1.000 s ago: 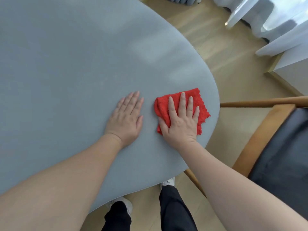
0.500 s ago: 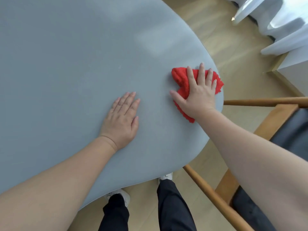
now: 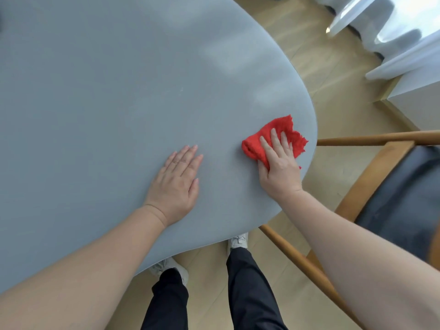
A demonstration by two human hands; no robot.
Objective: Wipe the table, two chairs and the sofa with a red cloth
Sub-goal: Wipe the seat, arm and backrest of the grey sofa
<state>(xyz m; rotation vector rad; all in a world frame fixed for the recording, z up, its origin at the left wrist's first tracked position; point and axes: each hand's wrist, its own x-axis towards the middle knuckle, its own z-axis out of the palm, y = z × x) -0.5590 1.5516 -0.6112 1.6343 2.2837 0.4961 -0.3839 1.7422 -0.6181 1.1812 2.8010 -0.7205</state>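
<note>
The table (image 3: 119,91) is big, smooth and blue-gray, with a round edge. It stands on a pale wood floor (image 3: 333,67). Near its right edge the right hand (image 3: 278,167) presses flat on the crumpled red cloth (image 3: 285,132) (it has a wavy hem). The left hand (image 3: 176,182) lies flat on the table, fingers together. Beside the table is a wooden chair (image 3: 371,179) with a dark seat.

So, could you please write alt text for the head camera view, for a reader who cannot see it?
Seen from above, a person's right hand presses a crumpled red cloth onto a grey-blue table near its rounded edge, while the left hand rests flat beside it. A wooden chair with a dark seat stands to the right.
</note>
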